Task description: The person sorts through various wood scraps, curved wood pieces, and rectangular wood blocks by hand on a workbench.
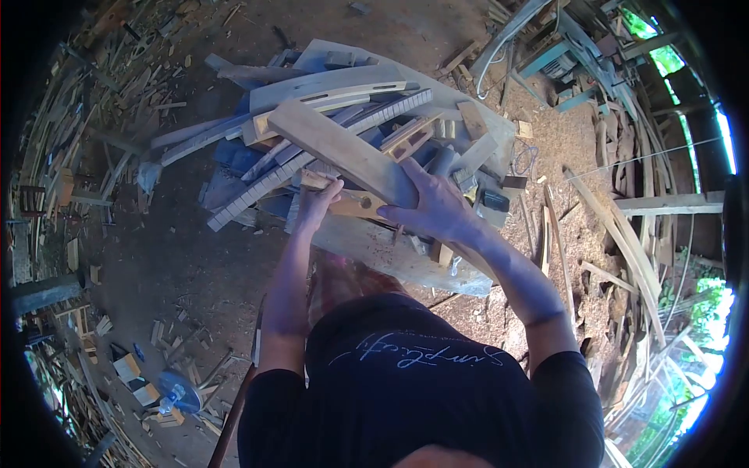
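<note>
A thick wooden plank slants across the work surface, its lower end under my right hand. That hand grips across the plank, thumb on the near edge and fingers over the far one. To its left, my left hand is closed around a small wooden piece, partly hidden by the fingers. Between the hands, under the plank, lies a wooden part with a round hole. A long curved strip with dark cross lines runs beneath the plank.
The work surface carries stacked curved boards and several wood blocks. Sawdust covers the floor at right, where long strips lie. Scrap wood lines the left side, near a blue round object. A machine stands at upper right.
</note>
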